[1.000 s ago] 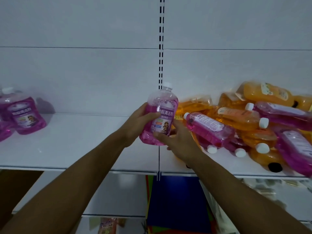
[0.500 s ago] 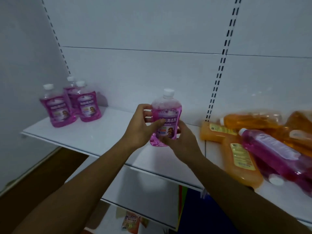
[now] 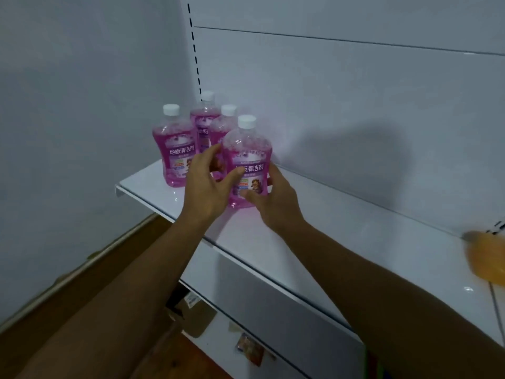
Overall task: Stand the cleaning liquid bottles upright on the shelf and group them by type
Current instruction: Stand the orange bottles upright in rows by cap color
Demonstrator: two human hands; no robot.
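White shelving fills our view, and on the shelf point(image 3: 314, 242) we have three pink bottles point(image 3: 175, 149) standing upright in the far left corner. We are adding a fourth pink bottle point(image 3: 247, 162), upright, just beside them at the front of the group. Our left hand point(image 3: 207, 187) and right hand point(image 3: 276, 198) reach forward and cup its sides, fingers loosely curled around it. An orange bottle point(image 3: 486, 258) blurs at the right edge, so we judge sorting is only partly done.
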